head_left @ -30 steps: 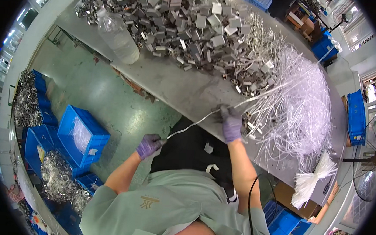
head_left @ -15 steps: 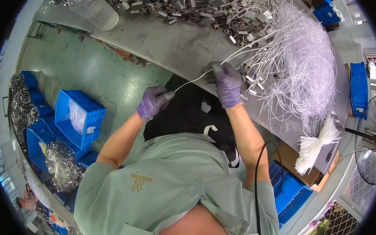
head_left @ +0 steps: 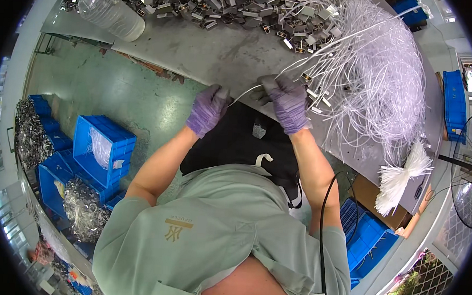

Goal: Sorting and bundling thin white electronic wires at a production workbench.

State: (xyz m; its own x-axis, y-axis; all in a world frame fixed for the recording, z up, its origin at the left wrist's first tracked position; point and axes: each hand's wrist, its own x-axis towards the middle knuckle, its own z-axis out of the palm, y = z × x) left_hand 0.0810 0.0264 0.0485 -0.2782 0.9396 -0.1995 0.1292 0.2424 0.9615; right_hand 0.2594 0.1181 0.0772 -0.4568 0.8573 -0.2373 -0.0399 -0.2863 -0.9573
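Observation:
A thin white cable [head_left: 243, 95] bends in a short arc between my two hands. Its left end disappears in my left hand [head_left: 209, 110], a purple and grey glove closed over the table's front edge. My right hand [head_left: 286, 103], gloved the same way, pinches the cable further along, above the table. Beyond it the cable runs up and right toward a large tangle of clear and white cables [head_left: 378, 85]. Small white-ended pieces [head_left: 318, 102] lie just right of my right hand. The fingertips of both hands are partly hidden.
Grey metal parts [head_left: 243, 9] are heaped along the table's far side [head_left: 198, 49], beside a clear plastic bottle [head_left: 109, 14]. A white cable bundle [head_left: 403, 179] hangs at the right edge. Blue crates [head_left: 105, 146] stand at left, another blue crate [head_left: 367, 242] at lower right.
My left hand has moved up and right, nearer my right hand, and the cable between them is now shorter and more curved. My right hand has barely shifted.

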